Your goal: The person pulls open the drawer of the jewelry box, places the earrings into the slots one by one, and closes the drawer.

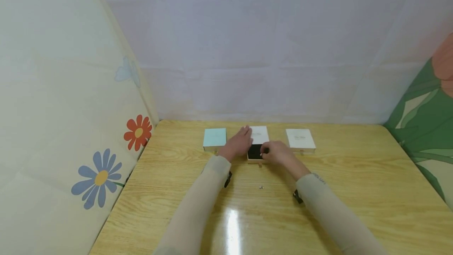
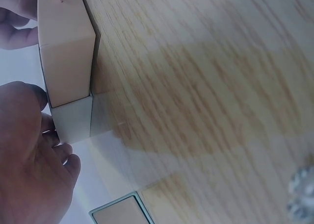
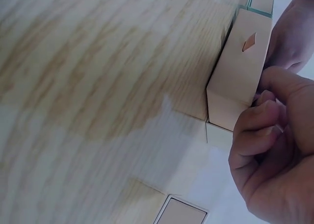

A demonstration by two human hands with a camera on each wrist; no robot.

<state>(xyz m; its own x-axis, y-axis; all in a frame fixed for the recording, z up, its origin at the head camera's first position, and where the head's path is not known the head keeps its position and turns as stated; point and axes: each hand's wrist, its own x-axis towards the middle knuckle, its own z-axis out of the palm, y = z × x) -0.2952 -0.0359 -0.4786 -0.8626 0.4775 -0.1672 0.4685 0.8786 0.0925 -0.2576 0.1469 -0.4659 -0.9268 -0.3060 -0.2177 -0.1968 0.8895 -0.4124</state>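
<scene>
The middle white box (image 1: 259,135) has its black-lined drawer (image 1: 253,152) pulled out toward me. My left hand (image 1: 241,143) rests against the left edge of the box, fingers extended; the left wrist view shows its fingertips along the side of the white sleeve (image 2: 73,118). Over the drawer's right part, my right hand (image 1: 279,152) pinches a small shiny thing (image 1: 261,154), mostly hidden by thumb and fingers. In the right wrist view its fingers (image 3: 260,118) curl at the drawer's rim. A small silvery piece (image 1: 261,187) lies on the table in front of the box.
A closed light-blue box (image 1: 214,137) stands to the left and another closed white box (image 1: 300,139) to the right. All are on the wood-grain table (image 1: 354,184). A pale cloth (image 1: 247,50) hangs behind; flower-printed cloths (image 1: 46,101) flank the table.
</scene>
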